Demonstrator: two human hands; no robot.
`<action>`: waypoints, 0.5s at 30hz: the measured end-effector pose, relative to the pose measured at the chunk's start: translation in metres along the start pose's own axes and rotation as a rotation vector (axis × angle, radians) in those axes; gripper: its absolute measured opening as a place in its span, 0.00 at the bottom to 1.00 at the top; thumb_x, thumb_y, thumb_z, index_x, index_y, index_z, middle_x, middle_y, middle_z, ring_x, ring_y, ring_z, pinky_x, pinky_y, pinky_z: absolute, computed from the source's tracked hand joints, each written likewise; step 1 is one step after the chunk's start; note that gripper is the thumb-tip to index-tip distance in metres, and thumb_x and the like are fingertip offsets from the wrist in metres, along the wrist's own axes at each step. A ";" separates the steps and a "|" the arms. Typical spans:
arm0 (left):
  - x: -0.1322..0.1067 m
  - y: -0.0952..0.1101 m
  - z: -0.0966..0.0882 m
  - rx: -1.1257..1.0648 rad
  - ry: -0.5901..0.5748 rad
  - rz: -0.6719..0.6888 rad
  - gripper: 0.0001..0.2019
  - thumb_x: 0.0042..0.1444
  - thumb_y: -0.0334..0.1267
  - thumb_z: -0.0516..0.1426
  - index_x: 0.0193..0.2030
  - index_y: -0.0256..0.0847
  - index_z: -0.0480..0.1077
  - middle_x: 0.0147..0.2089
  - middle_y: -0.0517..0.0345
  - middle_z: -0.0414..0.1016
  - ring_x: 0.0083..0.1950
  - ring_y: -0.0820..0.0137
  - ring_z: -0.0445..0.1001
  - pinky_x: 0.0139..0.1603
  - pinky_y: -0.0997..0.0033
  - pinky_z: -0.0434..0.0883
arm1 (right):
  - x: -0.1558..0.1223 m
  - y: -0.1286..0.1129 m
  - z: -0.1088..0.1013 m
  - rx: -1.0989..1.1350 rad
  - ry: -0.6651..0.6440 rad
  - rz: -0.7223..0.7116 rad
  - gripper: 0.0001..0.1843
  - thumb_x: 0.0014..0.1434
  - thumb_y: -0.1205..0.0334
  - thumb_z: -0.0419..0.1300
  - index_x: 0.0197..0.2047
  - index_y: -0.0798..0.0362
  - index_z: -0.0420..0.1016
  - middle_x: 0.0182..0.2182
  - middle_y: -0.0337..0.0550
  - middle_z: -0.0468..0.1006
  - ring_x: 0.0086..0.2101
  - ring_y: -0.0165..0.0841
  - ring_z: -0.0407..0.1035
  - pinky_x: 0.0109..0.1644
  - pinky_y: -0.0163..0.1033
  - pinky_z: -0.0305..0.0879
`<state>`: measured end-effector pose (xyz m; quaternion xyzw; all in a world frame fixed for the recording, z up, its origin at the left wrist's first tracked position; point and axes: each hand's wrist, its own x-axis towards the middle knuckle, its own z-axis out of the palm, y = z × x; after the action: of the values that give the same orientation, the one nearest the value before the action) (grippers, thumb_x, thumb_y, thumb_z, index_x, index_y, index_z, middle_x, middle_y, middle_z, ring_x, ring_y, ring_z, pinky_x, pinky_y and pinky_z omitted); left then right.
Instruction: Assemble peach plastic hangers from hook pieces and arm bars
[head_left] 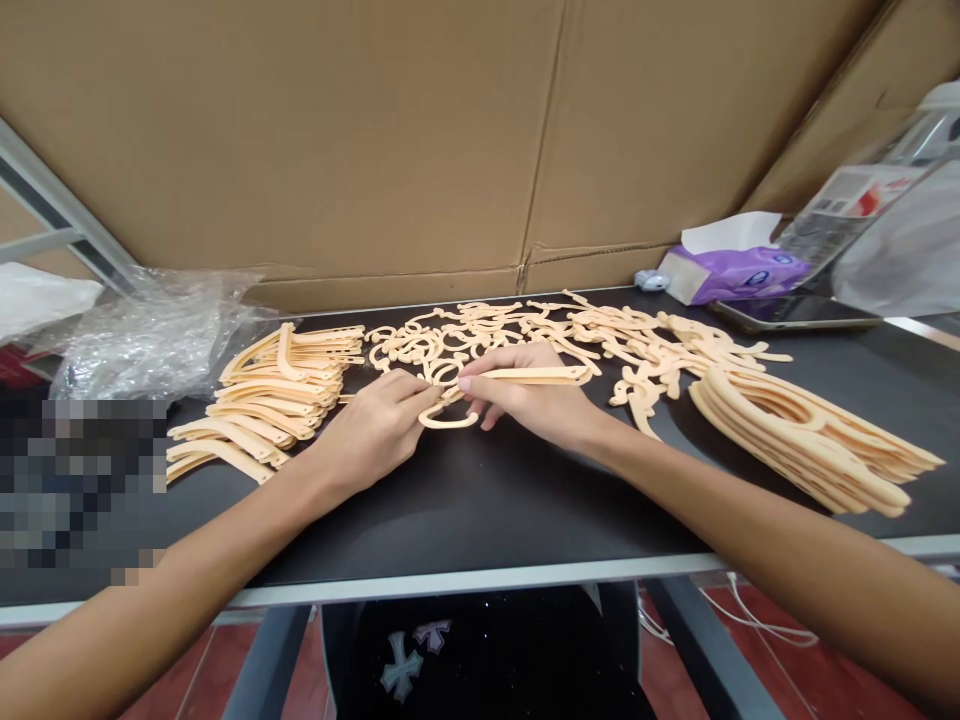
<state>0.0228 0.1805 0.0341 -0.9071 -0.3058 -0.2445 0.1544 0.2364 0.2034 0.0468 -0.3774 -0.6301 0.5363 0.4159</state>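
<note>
Gripping: my left hand (386, 425) is closed at the near end of a curved hook (448, 422), centre of the frame; its fingertips partly hide what they press.
Arm piece: my right hand (529, 390) pinches a long flat arm piece (536, 376) beside that hook; whether the two are joined, I cannot tell.
Stack: the hangers (780, 450) at right of the frame, layered neatly, look finished to me.
Left pile: many curved arms (277, 395) lie left of centre, apparently unused.
Loose heap: hooks and small parts (622, 325) spread across the middle of the table (525, 510), so plenty seems left.
</note>
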 end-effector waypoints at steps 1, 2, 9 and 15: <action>0.000 0.001 0.000 0.006 -0.012 -0.007 0.15 0.61 0.21 0.50 0.49 0.34 0.74 0.43 0.48 0.79 0.41 0.66 0.76 0.43 0.68 0.75 | 0.001 0.001 0.000 -0.016 0.003 0.002 0.08 0.53 0.61 0.67 0.32 0.58 0.80 0.22 0.42 0.79 0.23 0.32 0.75 0.24 0.34 0.74; 0.000 0.001 0.000 0.011 -0.021 -0.013 0.16 0.61 0.21 0.49 0.50 0.34 0.73 0.43 0.48 0.79 0.42 0.65 0.76 0.43 0.67 0.76 | 0.001 0.002 0.000 -0.032 0.007 0.006 0.07 0.53 0.61 0.67 0.32 0.58 0.80 0.22 0.42 0.79 0.23 0.32 0.75 0.25 0.34 0.74; 0.001 0.004 -0.005 -0.047 -0.090 -0.007 0.15 0.65 0.24 0.48 0.52 0.35 0.73 0.48 0.46 0.78 0.45 0.65 0.75 0.47 0.65 0.75 | 0.002 0.000 -0.001 -0.075 0.043 0.013 0.05 0.52 0.64 0.67 0.32 0.57 0.80 0.23 0.43 0.80 0.22 0.31 0.75 0.23 0.33 0.73; 0.000 0.004 -0.006 -0.004 -0.087 -0.045 0.16 0.66 0.27 0.49 0.55 0.36 0.73 0.48 0.46 0.79 0.44 0.64 0.75 0.42 0.65 0.76 | 0.004 0.003 -0.005 -0.115 0.047 0.017 0.06 0.51 0.64 0.66 0.33 0.57 0.82 0.26 0.45 0.82 0.24 0.32 0.76 0.27 0.34 0.75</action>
<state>0.0233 0.1753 0.0383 -0.9101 -0.3322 -0.2088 0.1335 0.2398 0.2089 0.0447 -0.4185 -0.6465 0.4938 0.4038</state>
